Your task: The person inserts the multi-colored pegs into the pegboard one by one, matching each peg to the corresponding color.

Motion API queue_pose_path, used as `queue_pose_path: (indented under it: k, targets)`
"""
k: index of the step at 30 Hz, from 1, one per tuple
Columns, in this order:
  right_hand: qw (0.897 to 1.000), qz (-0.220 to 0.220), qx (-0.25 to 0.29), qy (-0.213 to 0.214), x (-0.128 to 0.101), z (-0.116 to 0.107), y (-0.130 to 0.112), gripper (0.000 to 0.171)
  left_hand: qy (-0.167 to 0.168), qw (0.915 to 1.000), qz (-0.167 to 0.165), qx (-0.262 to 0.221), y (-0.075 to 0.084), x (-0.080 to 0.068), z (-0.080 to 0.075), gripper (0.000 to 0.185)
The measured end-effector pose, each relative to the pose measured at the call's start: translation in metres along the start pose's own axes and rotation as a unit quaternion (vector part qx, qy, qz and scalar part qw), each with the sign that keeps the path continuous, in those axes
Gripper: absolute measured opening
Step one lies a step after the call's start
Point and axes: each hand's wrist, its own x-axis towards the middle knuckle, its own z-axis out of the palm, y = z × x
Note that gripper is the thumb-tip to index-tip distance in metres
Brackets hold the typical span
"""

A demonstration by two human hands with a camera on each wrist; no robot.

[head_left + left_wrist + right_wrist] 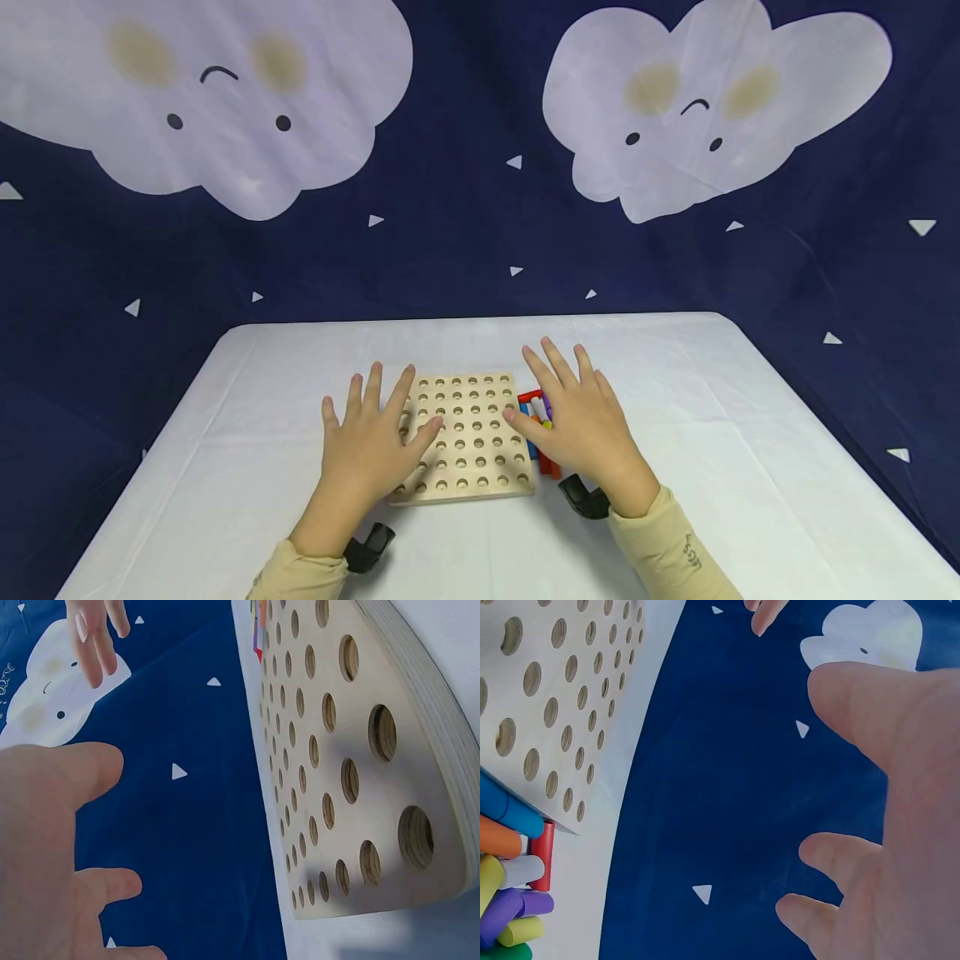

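A square wooden pegboard (468, 434) with rows of round holes lies flat on the white table. The left hand (369, 447) is over its left side, fingers spread and straight, holding nothing. Over the board's right edge and the pegs beside it is the right hand (581, 417), also spread and holding nothing. Its thumb overlaps the board in the head view. Coloured pegs (510, 870) in blue, orange, yellow, white, purple, green and red lie in a pile along the board's right edge, partly hidden beneath the right hand in the head view.
The white-covered table (300, 358) has rounded far corners. Behind it hangs a dark blue cloth (465, 250) with white clouds and small triangles. Black wrist mounts (369, 547) show at both wrists, below light sleeves.
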Motion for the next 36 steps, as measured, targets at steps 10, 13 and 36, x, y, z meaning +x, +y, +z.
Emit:
queue_pose_path:
  k: [10, 13, 36]
  targets:
    - [1.0, -0.004, 0.005, 0.002, 0.001, -0.001, 0.002, 0.088, -0.004, 0.9985, 0.018, -0.052, -0.007, 0.002, 0.0, 0.084]
    - [1.0, -0.003, 0.008, -0.001, 0.001, -0.002, 0.003, 0.088, -0.017, 0.9929, 0.018, -0.116, -0.015, 0.004, 0.002, 0.085]
    - [0.996, -0.004, 0.092, -0.015, 0.005, -0.006, 0.016, 0.078, -0.14, 0.9077, -0.067, -0.39, -0.049, -0.009, 0.053, 0.133]
